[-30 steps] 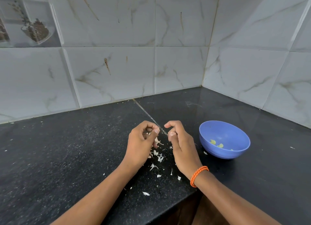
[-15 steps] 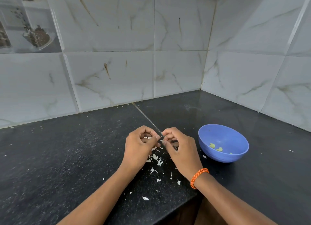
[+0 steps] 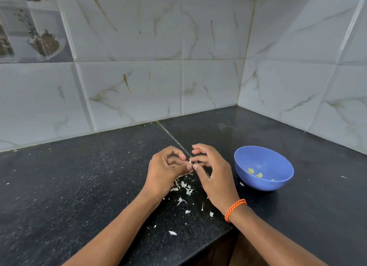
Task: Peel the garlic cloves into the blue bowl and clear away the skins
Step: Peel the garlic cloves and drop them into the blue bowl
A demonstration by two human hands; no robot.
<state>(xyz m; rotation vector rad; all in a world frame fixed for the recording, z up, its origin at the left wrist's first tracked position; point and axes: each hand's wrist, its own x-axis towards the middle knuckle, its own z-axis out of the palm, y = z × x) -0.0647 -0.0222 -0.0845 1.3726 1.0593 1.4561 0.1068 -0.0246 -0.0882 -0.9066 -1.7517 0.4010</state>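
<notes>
Pale garlic clove (image 3: 190, 162) sits pinched between the curled fingers of the left hand (image 3: 165, 171), while the right hand (image 3: 213, 175) nips at it with thumb and forefinger. Skins (image 3: 183, 188) lie scattered on the black counter (image 3: 79, 186) beneath. Peeled cloves (image 3: 255, 172) rest in the blue bowl (image 3: 278, 162), just right of the hands.

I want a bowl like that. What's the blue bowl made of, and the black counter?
The bowl looks like plastic: even matte blue, thin rim, no glassy shine. The counter looks like polished stone, probably granite: black with fine pale speckles, and a glossy patch near the corner that mirrors the tiles.
</notes>
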